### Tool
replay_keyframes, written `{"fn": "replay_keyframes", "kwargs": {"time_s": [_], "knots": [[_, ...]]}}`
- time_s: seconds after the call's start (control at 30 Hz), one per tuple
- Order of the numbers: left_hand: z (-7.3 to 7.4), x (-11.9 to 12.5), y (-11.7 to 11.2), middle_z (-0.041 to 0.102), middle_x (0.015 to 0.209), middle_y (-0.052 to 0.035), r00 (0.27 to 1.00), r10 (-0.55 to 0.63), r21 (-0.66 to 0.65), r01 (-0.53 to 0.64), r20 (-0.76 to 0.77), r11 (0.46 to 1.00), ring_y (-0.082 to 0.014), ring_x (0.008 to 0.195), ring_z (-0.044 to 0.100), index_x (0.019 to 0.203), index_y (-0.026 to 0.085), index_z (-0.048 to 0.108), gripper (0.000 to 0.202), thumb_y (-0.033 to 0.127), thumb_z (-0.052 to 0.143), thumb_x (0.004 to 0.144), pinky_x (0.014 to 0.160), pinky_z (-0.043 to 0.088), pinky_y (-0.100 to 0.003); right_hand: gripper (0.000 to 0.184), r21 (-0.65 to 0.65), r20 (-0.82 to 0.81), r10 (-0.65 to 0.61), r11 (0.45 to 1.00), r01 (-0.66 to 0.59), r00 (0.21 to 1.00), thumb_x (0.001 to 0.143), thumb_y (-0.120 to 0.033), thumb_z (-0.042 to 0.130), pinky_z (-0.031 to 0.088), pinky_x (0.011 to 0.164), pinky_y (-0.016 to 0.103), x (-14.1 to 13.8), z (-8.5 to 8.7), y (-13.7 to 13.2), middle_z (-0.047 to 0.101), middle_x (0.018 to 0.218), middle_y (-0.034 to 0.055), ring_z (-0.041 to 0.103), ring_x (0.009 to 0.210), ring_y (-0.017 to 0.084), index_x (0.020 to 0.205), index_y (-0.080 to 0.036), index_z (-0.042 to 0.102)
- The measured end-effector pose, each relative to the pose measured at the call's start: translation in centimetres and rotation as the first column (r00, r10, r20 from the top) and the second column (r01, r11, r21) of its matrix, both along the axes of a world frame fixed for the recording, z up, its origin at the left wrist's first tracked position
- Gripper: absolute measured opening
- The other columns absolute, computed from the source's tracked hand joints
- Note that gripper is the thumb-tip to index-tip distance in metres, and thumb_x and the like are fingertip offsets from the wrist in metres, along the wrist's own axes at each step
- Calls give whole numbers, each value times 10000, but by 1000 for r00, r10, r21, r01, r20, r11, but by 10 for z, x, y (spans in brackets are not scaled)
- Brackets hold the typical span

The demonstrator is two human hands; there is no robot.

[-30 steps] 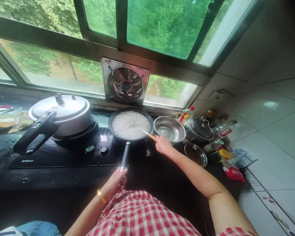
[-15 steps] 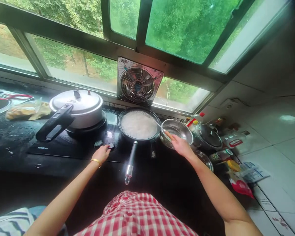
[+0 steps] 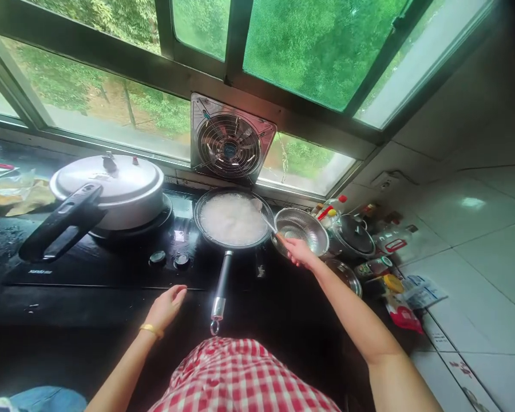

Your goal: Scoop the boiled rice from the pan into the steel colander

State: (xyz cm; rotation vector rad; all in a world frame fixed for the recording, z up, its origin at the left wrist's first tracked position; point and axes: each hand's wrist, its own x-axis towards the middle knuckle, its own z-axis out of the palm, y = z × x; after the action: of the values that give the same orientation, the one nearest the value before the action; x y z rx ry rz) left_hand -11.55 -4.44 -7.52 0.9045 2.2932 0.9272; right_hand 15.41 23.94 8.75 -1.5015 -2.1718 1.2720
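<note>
pressure cooker (image 3: 111, 191) sits far left on the black stove (image 3: 111, 269), its long black handle (image 3: 60, 220) angling near-left. two knobs (image 3: 169, 259) lie on the stove front, just far of the left hand (image 3: 165, 306). left hand is empty, fingers loosely spread, palm down over the counter edge, touching nothing. pan handle (image 3: 220, 283) runs straight near-far, its end just right of the left hand, so that hand is the nearer one to it. frying pan (image 3: 233, 219) with white foamy contents sits centre on the burner, under the wall fan (image 3: 229, 143). right hand (image 3: 298, 252) is closed on a thin utensil (image 3: 268, 224) whose tip reaches far-left into the pan's right rim. metal strainer bowl (image 3: 302, 232) is just beside the pan on the right, touching or nearly touching the right hand. farther right: lidded pot (image 3: 352, 234), glass lid (image 3: 347, 274), bottles and packets crowd the corner. open room is only along the near counter strip left of the pan handle.
</note>
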Motion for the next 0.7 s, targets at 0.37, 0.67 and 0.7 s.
{"fn": "replay_keyframes", "kwargs": {"time_s": [0.37, 0.67, 0.7], "knots": [[-7, -19, -21, 678, 876, -60, 997, 67, -151, -71, -31, 986, -219, 831, 630, 1073, 197, 624, 441, 450, 356, 830, 689, 457, -279, 346, -378, -91, 18, 924, -51, 996, 911, -284, 449, 257, 266, 117, -17, 12, -26, 492, 525, -43, 390, 322, 39, 1233, -173, 511], [6, -55, 27, 635, 1054, -105, 960, -63, -237, -3, -272, 971, -249, 968, 589, 1203, 172, 544, 450, 392, 324, 877, 832, 434, -333, 251, -692, -279, -116, 712, -116, 953, 925, -238, 391, 214, 272, 73, -49, 1, -34, 475, 548, -45, 348, 317, 17, 1149, -171, 482], [6, -58, 32, 627, 1059, -113, 949, -84, -250, 6, -304, 968, -251, 975, 586, 1229, 170, 525, 458, 388, 320, 883, 842, 433, -338, 247, -726, -302, -152, 676, -123, 941, 929, -233, 376, 210, 274, 67, -48, 1, -35, 463, 548, -51, 333, 315, 13, 1147, -171, 473]]}}
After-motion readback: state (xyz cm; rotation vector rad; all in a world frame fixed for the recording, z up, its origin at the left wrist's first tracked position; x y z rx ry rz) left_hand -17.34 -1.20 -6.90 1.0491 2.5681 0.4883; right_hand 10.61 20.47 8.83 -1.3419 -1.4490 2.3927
